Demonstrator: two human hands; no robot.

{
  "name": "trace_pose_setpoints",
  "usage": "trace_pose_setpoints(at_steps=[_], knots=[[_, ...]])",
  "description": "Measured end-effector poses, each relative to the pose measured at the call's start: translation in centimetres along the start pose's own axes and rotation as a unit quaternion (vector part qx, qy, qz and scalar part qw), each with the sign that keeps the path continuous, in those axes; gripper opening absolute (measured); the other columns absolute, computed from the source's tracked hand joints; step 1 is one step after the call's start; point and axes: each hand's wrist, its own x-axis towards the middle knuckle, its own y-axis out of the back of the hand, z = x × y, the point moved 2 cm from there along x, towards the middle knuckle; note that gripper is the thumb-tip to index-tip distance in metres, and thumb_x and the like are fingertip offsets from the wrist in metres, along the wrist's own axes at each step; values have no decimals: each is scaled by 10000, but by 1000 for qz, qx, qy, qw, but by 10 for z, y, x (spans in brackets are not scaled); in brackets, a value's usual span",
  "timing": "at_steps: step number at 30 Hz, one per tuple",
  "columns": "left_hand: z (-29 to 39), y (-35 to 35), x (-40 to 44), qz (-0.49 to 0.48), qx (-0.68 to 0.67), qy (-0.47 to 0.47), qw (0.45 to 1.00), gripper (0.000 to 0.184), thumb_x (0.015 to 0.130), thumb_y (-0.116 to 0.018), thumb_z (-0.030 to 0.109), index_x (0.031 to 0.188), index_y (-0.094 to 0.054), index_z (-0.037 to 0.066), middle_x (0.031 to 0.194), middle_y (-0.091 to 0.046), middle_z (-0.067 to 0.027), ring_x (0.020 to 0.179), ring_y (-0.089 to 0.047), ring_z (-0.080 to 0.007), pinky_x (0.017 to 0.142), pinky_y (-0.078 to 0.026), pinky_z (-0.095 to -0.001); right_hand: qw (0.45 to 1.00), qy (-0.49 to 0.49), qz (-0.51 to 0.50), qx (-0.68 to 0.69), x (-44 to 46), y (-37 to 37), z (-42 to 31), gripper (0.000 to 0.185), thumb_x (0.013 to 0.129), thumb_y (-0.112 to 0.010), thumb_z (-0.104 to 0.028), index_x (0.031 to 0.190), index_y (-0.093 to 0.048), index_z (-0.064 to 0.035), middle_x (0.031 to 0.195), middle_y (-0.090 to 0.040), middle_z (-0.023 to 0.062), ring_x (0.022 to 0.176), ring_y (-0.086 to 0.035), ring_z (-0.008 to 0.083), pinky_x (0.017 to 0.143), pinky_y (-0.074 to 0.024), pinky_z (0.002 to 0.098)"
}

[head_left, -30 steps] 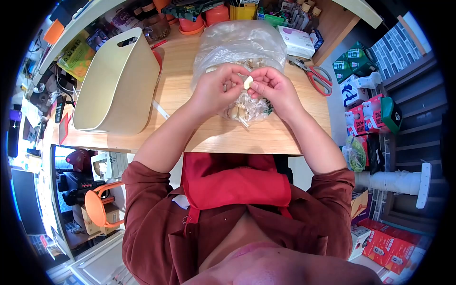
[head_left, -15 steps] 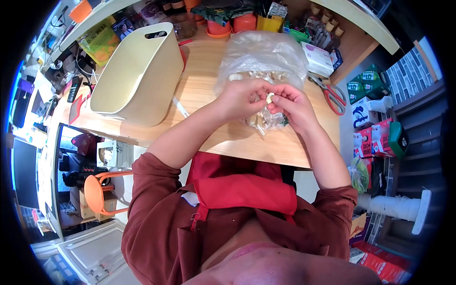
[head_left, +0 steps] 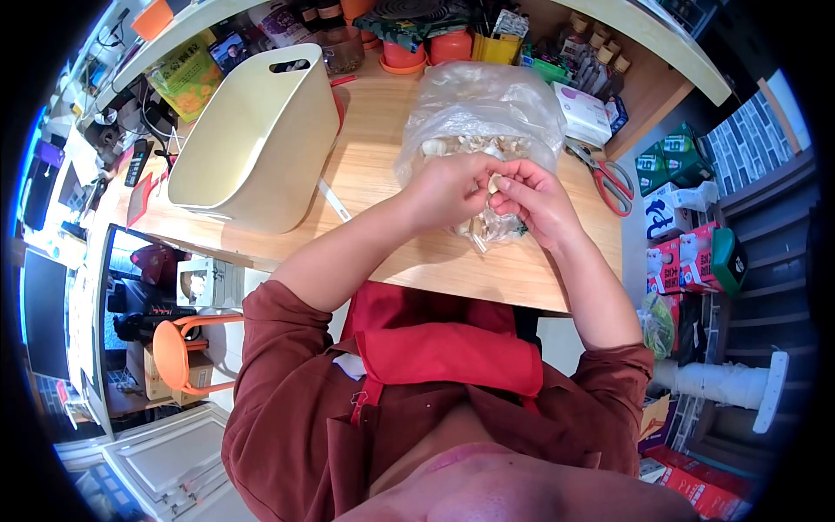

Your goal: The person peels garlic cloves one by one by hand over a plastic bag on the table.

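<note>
A small pale garlic clove [head_left: 494, 184] shows between the fingertips of both hands, above a clear plastic bag [head_left: 487, 96]. My right hand [head_left: 535, 198] pinches it between thumb and fingers. My left hand [head_left: 452, 190] is closed beside it, fingertips touching the clove's left side; whether they grip a bit of skin is too small to tell. Garlic pieces and papery skins [head_left: 474, 146] lie in the bag's opening behind the hands. More crumpled plastic with skins shows below the hands.
A tall cream bin [head_left: 261, 165] stands left on the wooden table [head_left: 374, 252]. Red-handled scissors [head_left: 614, 187] lie to the right, near a white box [head_left: 583, 113]. Red pots [head_left: 450, 45] and bottles line the back. A white strip [head_left: 333, 200] lies between bin and left forearm.
The camera view has shifted, so table and hands appear further right and lower than a second ago. The left fingers have curled closer around the clove. The right hand keeps its pinch.
</note>
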Motion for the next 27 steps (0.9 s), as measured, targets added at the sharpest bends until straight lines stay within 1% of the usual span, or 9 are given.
trace_pose_setpoints(at_steps=[11, 14, 23, 26, 27], knots=[[-1, -4, 0, 19, 47, -8, 999, 336, 677, -604, -13, 1001, -587, 72, 715, -560, -36, 570, -522, -116, 519, -437, -245, 1000, -10, 10, -11, 2, -1, 3, 193, 852, -562, -76, 1020, -524, 11, 901, -577, 72, 771, -595, 135, 675, -500, 241], [-1, -3, -1, 14, 29, 8, 999, 331, 670, -598, -18, 987, -590, 76, 715, -560, -36, 572, -525, -123, 520, -439, -252, 1000, -7, 11, -21, 2, -1, 4, 186, 851, -565, -79, 1010, -524, 8, 899, -579, 72, 766, -597, 136, 672, -501, 244], [0, -2, 0, 2, -16, 45, 999, 294, 689, -568, -32, 965, -593, 64, 690, -536, -23, 592, -504, -102, 524, -414, -236, 998, 13, 18, -57, 3, 0, 7, 163, 850, -558, -70, 991, -522, 3, 882, -583, 68, 742, -598, 131, 653, -501, 244], [-3, -2, 0, 15, -48, 16, 999, 289, 702, -559, -25, 975, -604, 61, 693, -541, -11, 580, -482, -74, 514, -404, -221, 999, 12, 18, -47, 2, 0, 4, 151, 850, -550, -63, 984, -521, 0, 873, -583, 65, 732, -599, 128, 640, -499, 238], [-2, -1, 0, 8, -55, 26, 998, 292, 705, -556, -23, 981, -607, 60, 699, -545, -7, 581, -478, -64, 514, -401, -213, 999, 11, 17, -45, 2, 0, 4, 148, 850, -548, -62, 983, -521, -1, 871, -583, 64, 728, -598, 126, 636, -498, 236]])
